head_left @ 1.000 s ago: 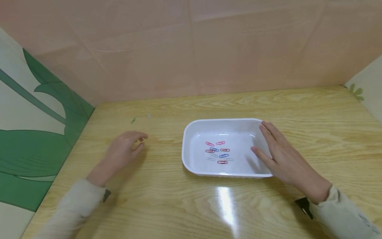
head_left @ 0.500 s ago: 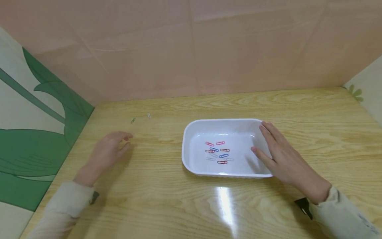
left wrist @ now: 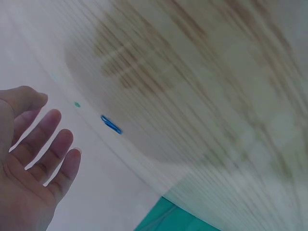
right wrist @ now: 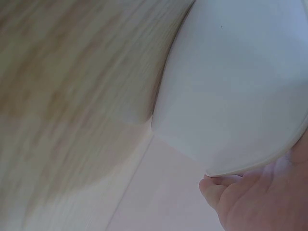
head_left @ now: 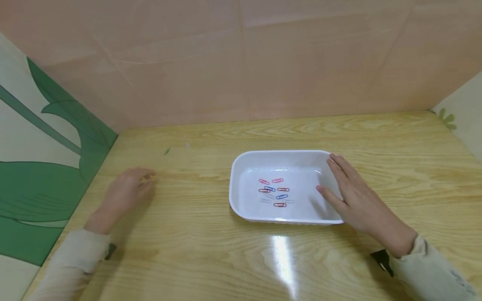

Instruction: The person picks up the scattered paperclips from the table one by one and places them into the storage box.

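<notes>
My left hand [head_left: 124,192] hovers over the left part of the table, fingers loosely bent with nothing between them. Below it, in the left wrist view, lies a blue paper clip [left wrist: 111,124], which the hand hides from the head view. Farther back lie a green paper clip [head_left: 167,151] and a whitish paper clip [head_left: 187,145]. My right hand [head_left: 359,200] rests against the right end of a white tray [head_left: 230,188], fingers extended along its rim and thumb over the inside. Several red, pink, blue and pale paper clips [head_left: 282,196] lie on the tray's bottom.
The tray stands on a wood-grain table [head_left: 196,251]. A pinkish wall covering [head_left: 241,62] rises behind the table's back edge. A panel with green leaf shapes [head_left: 37,188] borders the left side, and a pale panel [head_left: 463,117] the right.
My left hand has moved left and slightly toward me, over the table. The right hand, the tray and the visible clips have stayed in place.
</notes>
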Demonstrator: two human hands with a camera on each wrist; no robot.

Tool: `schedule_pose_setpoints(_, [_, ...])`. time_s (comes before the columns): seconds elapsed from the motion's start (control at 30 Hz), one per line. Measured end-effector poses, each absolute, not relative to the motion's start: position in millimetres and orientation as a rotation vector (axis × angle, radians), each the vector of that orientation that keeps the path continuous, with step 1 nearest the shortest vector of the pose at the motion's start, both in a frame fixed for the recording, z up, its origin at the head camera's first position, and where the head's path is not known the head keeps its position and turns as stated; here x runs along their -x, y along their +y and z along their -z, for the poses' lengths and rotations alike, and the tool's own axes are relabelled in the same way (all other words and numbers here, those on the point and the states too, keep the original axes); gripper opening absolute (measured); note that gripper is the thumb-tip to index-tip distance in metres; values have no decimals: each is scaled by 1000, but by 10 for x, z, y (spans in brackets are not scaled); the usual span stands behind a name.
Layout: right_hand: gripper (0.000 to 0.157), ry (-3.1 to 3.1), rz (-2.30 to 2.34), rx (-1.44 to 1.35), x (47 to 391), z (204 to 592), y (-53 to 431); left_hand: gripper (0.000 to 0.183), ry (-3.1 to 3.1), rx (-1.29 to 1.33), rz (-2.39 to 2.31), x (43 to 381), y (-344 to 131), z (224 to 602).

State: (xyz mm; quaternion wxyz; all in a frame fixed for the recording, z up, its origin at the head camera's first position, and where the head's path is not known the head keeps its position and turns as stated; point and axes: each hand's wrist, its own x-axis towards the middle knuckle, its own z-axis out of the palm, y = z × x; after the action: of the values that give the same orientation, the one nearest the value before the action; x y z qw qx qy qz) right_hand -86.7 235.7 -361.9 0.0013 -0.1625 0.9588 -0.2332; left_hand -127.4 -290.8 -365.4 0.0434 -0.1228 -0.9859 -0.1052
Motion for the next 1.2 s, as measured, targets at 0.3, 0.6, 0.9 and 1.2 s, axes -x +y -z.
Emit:
schedule_pose_setpoints(0.3, [77, 3017, 739, 523, 868, 3611, 2350, 27, -3021, 375, 282, 1270, -3103, 3730])
schedule_pose_setpoints(0.6, [77, 3000, 757, 519, 865, 3610, 2353, 28, -3050, 338, 303, 1288, -3201, 3773])
schedule_pose_setpoints(0.9, [77, 3004, 758, 514, 864, 3618, 2356, 32, -3112, 295, 276, 1294, -3267, 3757])
schedule_pose_setpoints(1.2, [77, 3000, 758, 513, 859, 3617, 2361, 31, -3231, 186, 262, 1337, -3272, 3734])
